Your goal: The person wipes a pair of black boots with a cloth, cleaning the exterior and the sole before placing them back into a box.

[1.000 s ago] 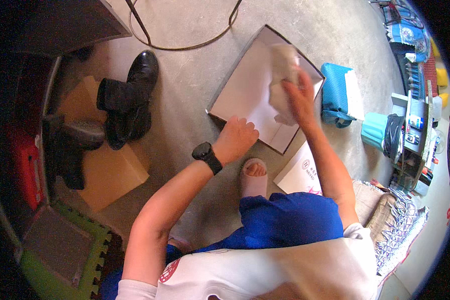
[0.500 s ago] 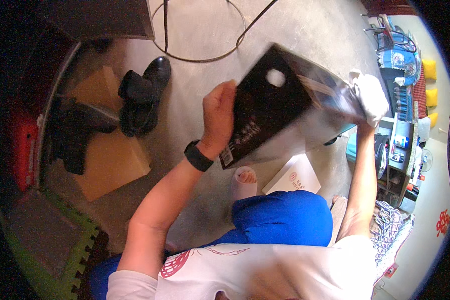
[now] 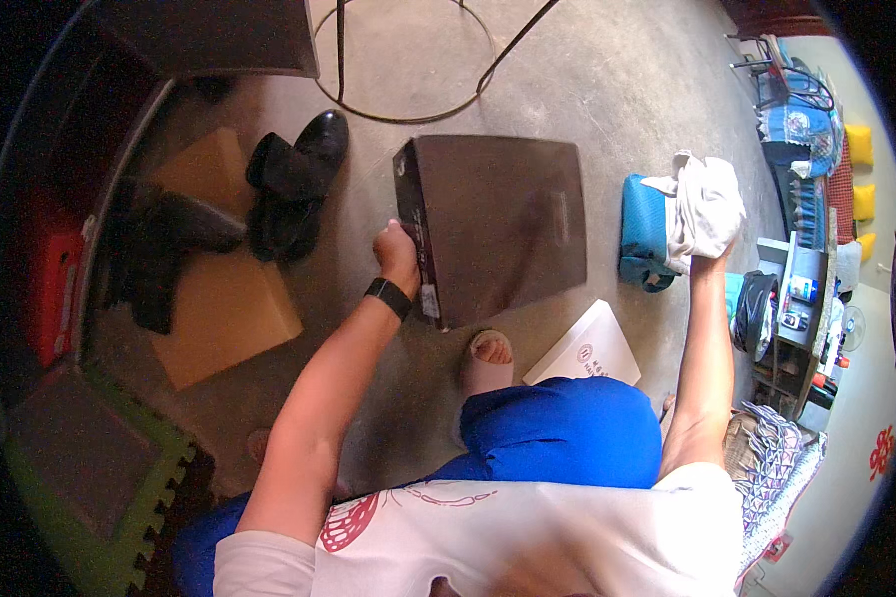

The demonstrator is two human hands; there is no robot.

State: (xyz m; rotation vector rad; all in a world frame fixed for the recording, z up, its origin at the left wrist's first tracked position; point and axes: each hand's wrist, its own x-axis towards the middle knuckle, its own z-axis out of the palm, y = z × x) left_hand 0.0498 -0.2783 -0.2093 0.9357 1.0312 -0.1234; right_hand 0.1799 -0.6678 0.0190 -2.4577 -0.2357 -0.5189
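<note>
My left hand (image 3: 398, 256) is closed on the left side of a flat dark brown box (image 3: 503, 229), held above the floor with its broad face up. A dark watch strap (image 3: 390, 297) circles that wrist. To the right, apart from the box, my right hand (image 3: 712, 257) grips a bunched white cloth (image 3: 704, 209), which covers most of the fingers. Just left of the cloth, partly behind it, is a teal bag (image 3: 643, 224) on the floor.
Black shoes (image 3: 304, 179) and black boots (image 3: 164, 259) stand at the left by opened tan cardboard (image 3: 224, 328). A white printed box (image 3: 587, 350) lies near my blue-trousered knee. Stand legs with a metal ring (image 3: 413, 117) are ahead; shelves (image 3: 796, 298) line the right.
The box has turned from tilted, with its printed end showing, to broad face up. My right hand with the cloth has come away from it, and the teal bag is now exposed.
</note>
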